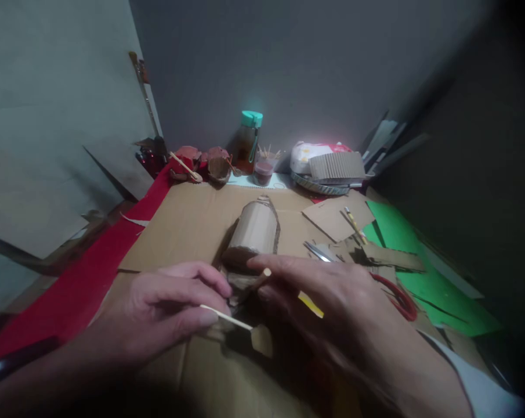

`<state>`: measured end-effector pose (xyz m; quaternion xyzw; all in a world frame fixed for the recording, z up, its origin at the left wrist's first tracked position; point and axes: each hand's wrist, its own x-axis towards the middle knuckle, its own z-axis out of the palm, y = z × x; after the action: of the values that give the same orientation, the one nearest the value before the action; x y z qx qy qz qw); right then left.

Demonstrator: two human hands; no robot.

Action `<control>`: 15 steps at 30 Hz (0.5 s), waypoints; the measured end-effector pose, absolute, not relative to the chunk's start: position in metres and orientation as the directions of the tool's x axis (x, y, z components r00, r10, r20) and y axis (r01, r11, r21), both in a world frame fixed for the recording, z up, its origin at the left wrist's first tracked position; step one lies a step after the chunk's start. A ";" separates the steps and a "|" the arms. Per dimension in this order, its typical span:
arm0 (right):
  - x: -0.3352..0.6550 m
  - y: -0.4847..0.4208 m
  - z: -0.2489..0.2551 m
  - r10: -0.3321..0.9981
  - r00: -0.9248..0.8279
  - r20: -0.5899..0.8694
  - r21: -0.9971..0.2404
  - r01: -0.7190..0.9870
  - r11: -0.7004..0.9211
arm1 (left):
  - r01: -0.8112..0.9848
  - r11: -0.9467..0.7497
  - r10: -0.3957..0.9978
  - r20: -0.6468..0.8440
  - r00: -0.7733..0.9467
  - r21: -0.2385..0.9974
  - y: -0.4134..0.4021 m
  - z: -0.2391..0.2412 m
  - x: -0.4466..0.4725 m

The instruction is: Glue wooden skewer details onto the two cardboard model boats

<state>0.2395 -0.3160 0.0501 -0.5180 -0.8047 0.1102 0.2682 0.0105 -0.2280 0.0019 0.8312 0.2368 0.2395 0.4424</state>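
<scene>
My left hand point(166, 307) pinches a thin wooden stick point(227, 317) between thumb and fingers. The stick's far end bears a small cardboard piece point(262, 339). My right hand point(332, 302) is closed around a yellow tool point(311, 305) with a pale tip, and its forefinger reaches toward the near end of a cardboard cylinder point(253, 235). This cylinder lies on a large cardboard sheet point(188, 226) just beyond both hands. Small cardboard bits between the hands are partly hidden by my fingers.
Cardboard scraps point(338, 216), a pencil point(355, 224), metal scissors point(318, 251) and a red cord point(399, 299) lie to the right on green paper point(397, 226). At the back wall stand a teal-capped bottle point(249, 142), a small cup point(263, 171), brown shell-like bowls point(218, 164) and corrugated card point(337, 165). Red cloth point(92, 273) lies left.
</scene>
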 end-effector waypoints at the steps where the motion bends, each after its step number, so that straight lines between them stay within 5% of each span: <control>1: 0.240 -0.317 0.050 0.892 -0.306 0.334 -0.446 0.782 0.436 | 0.190 -0.501 0.608 0.187 0.771 0.845 -0.229 0.002 0.010; 10: 0.244 -0.327 0.052 0.927 -0.223 0.302 -0.449 0.824 0.345 | 0.300 -0.471 0.724 0.169 0.669 0.829 -0.249 0.003 0.015; 15: 0.253 -0.334 0.056 0.928 -0.172 0.330 -0.475 0.819 0.321 | 0.329 -0.593 0.670 0.224 0.708 0.735 -0.247 0.007 0.017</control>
<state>0.2526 -0.3338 0.0556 -0.5751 -0.7597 0.0945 0.2885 0.0173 -0.2475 0.0073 0.8576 0.2911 0.2474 0.3444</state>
